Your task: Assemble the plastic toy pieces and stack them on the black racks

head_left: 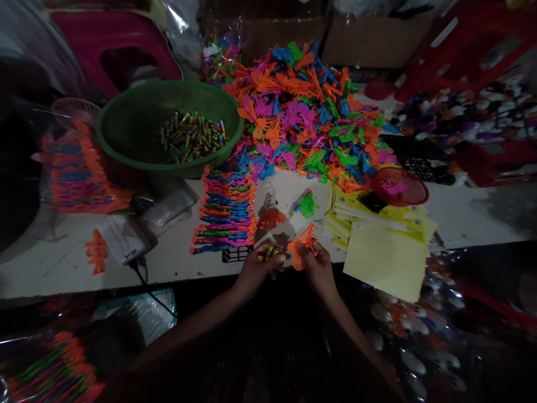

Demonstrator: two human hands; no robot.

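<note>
At the table's front edge, my left hand [257,266] is closed around several small yellow-green cylinders [271,253] that look like button-cell tubes or small batteries. My right hand [319,263] pinches an orange plastic piece [300,254] with a perforated, mesh-like part. Just beyond my hands lie a green plastic piece [308,205] with a small cylinder at its end and another orange piece [272,218]. To the left of them is a neat stack of multicoloured plastic pieces [224,212] with orange ends.
A green basin [126,159] holds many small cylinders. Behind is a large heap of bright plastic pieces [293,112]. Yellow cards [384,257] and a red basket [423,196] are at right. A white box [123,240] with a cable sits at left.
</note>
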